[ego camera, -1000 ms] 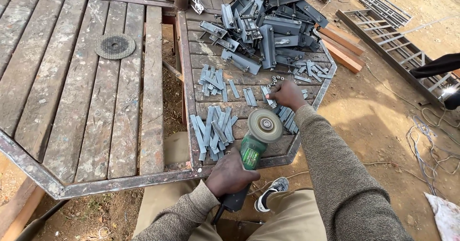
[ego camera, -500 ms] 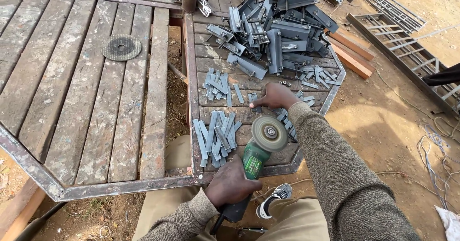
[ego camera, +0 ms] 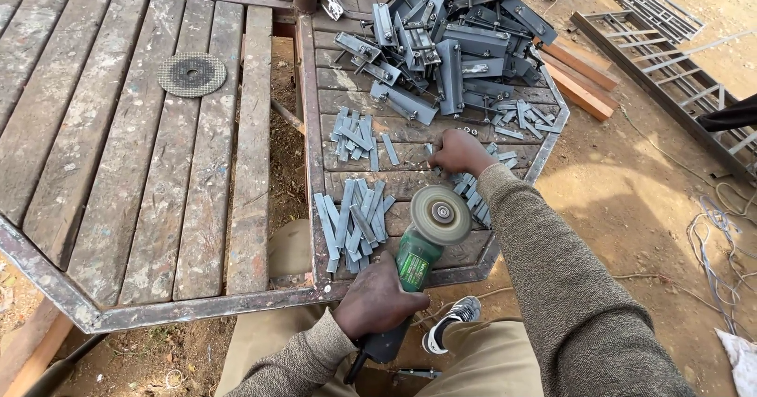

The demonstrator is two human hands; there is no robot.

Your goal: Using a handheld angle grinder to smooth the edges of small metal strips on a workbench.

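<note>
Angle grinder (ego camera: 418, 267), green-bodied with a black handle and a worn round disc facing up, sits in your left hand (ego camera: 378, 306); that grip is wrapped tight around the body, just over the near edge of the counter (ego camera: 197, 310). Left of the disc lies a loose heap of grey flat metal strips (ego camera: 353, 222), touching one another on the wooden slats. Beyond the disc your right hand (ego camera: 460, 152) rests on a second scatter of short strips (ego camera: 473, 192), fingers curled down on them; whether that grip has closed on one, you cannot tell. Farther out, more strips (ego camera: 355, 135), then a tall pile of grey metal brackets (ego camera: 449, 46). On the left slats lies a spare cutting disc (ego camera: 192, 74) with bare boards around it.
</note>
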